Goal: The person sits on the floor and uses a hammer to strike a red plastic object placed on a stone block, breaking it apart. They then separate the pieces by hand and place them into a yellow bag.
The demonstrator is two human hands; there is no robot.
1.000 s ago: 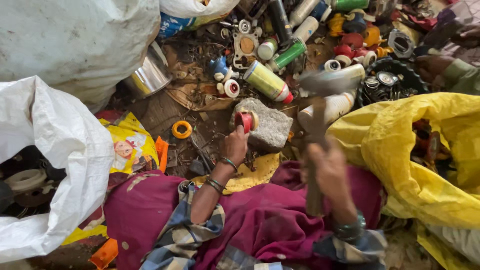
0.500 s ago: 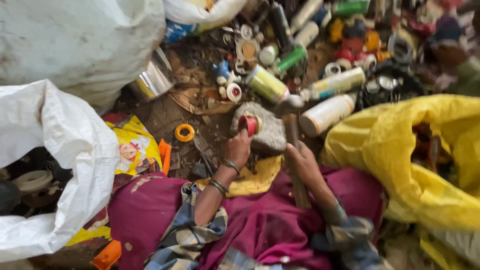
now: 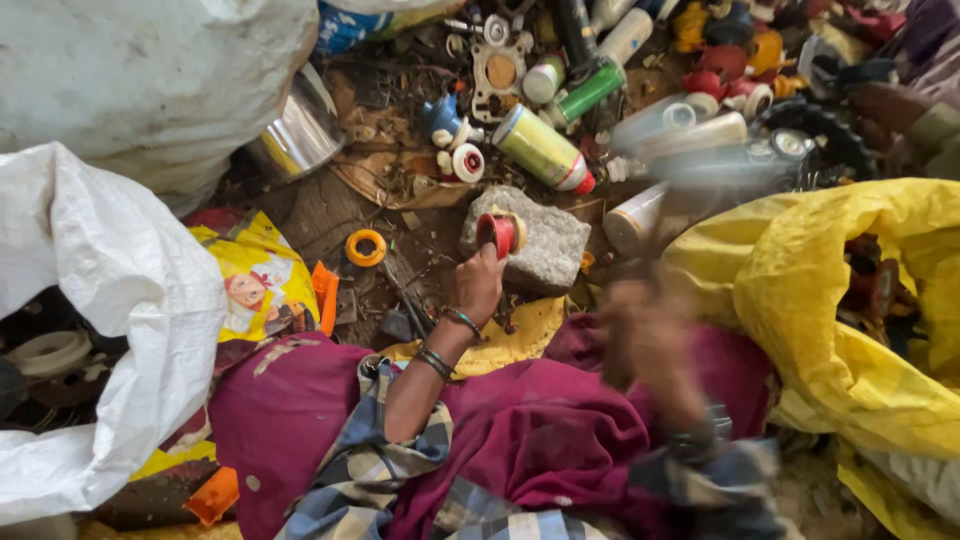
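I see the left hand closed around a small red can, pressing it on its side against the grey stone block on the ground. The right hand is blurred; it seems wrapped around a hammer handle, though I cannot tell the grip for sure, and the blurred hammer head sits above the stone. Beyond the block lie a yellow-green spray can and a green one among loose caps. To my right a yellow sack gapes, with dark scrap inside. To my left a white woven sack shows pale lids at its mouth.
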